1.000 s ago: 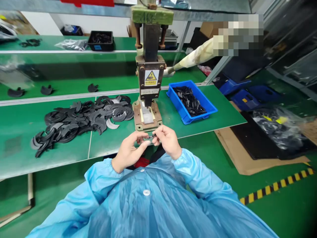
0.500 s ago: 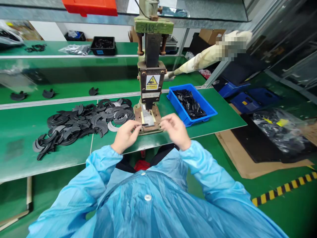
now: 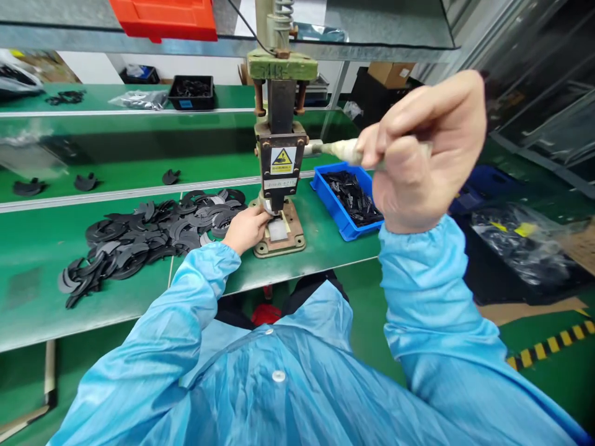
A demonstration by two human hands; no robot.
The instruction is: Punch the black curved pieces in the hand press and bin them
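Observation:
My right hand (image 3: 427,148) is wrapped round the lever handle (image 3: 344,150) of a hand-operated press (image 3: 275,133), raised at the right and close to the camera. At the press base (image 3: 281,243), my left hand (image 3: 246,229) reaches in from the left with its fingers pinched together. The fingertips hold a small black part (image 3: 277,217), mostly hidden, just under the lower end of the ram (image 3: 277,201). A pale block (image 3: 278,230) sits on the base in front of it.
Left of the press lies a heap of black curved pieces (image 3: 139,232). A blue bin (image 3: 346,230) of small black parts stands to the right, partly behind my right forearm. Several curved pieces (image 3: 86,181) lie by the rail. A red bin (image 3: 165,18) is overhead.
My right hand has moved from in front of the base up and right onto the lever handle. The lever has swung lower. My left hand has shifted forward, under the ram.

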